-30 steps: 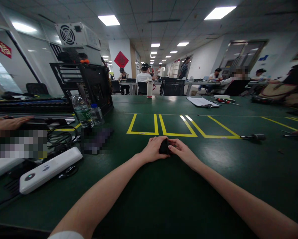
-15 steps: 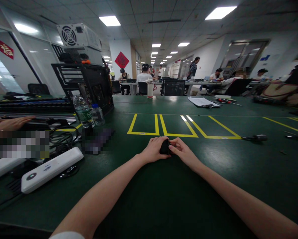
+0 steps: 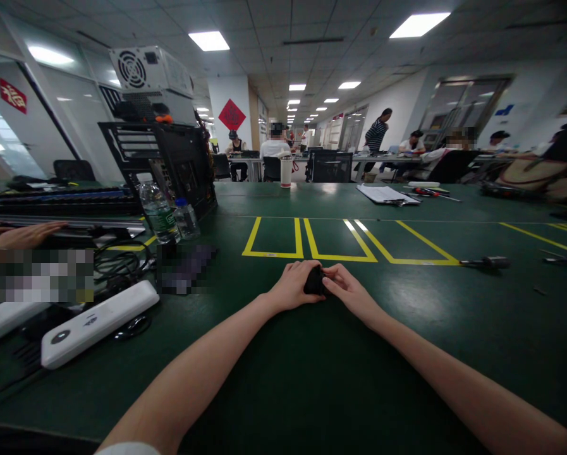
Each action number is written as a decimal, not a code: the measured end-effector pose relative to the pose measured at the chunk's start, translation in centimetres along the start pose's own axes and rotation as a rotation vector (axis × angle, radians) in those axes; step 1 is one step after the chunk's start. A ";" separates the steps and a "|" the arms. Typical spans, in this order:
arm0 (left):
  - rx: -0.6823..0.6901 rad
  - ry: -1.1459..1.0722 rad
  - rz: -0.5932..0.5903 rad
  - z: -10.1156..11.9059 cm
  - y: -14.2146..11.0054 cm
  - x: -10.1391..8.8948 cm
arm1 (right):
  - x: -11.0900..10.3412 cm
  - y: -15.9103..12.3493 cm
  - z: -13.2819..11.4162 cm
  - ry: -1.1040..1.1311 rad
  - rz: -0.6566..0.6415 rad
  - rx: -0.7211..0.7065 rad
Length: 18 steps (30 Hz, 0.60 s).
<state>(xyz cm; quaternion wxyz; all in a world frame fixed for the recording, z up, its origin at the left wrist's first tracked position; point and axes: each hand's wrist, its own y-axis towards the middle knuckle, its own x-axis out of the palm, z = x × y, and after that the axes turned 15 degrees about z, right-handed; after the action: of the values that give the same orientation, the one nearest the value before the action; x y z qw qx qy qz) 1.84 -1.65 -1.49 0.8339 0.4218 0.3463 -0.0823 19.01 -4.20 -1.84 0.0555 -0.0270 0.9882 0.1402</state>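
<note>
A small, dark, rounded object (image 3: 314, 281) sits between my hands, low over the green table (image 3: 283, 366); its kind I cannot make out. My left hand (image 3: 292, 284) is closed around its left side, thumb below and fingers over the top. From the right, my right hand (image 3: 347, 285) pinches its edge with thumb and fingertips. Much of the object is hidden by my fingers. Just beyond my hands, yellow tape outlines (image 3: 340, 258) mark the tabletop. A dark, rod-like tool (image 3: 485, 262) lies to the right of my right hand.
On the left are a white power strip (image 3: 100, 322), coiled black cables (image 3: 117, 268), a water bottle (image 3: 157, 212), a smaller bottle (image 3: 186, 220) and an open computer case (image 3: 179, 158). Another person's hand (image 3: 30, 235) rests at far left. A clipboard (image 3: 387, 194) and white cup (image 3: 286, 172) lie farther back.
My hands and the dark object stay almost exactly where they were. In the background, a standing person in a striped top has shifted right and leans forward.
</note>
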 end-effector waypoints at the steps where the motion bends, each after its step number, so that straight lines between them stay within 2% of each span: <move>1: -0.003 0.001 -0.002 0.0 0.0 0.0 | 0.0 0.1 0.0 -0.008 0.007 0.008; 6: -0.018 0.000 -0.020 0.1 0.1 -0.2 | -0.1 0.3 0.1 -0.058 0.036 0.079; 12: -0.018 -0.010 -0.020 0.1 0.0 -0.3 | -0.4 0.1 0.2 0.012 -0.066 0.049; 18: -0.008 -0.005 -0.022 0.2 0.0 -0.4 | -0.1 0.1 0.0 0.000 0.013 0.038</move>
<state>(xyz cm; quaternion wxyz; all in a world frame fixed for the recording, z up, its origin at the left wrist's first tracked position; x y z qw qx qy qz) 1.66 -1.89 -1.13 0.8356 0.4142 0.3492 -0.0913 19.15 -4.10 -1.81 0.0552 -0.0197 0.9908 0.1217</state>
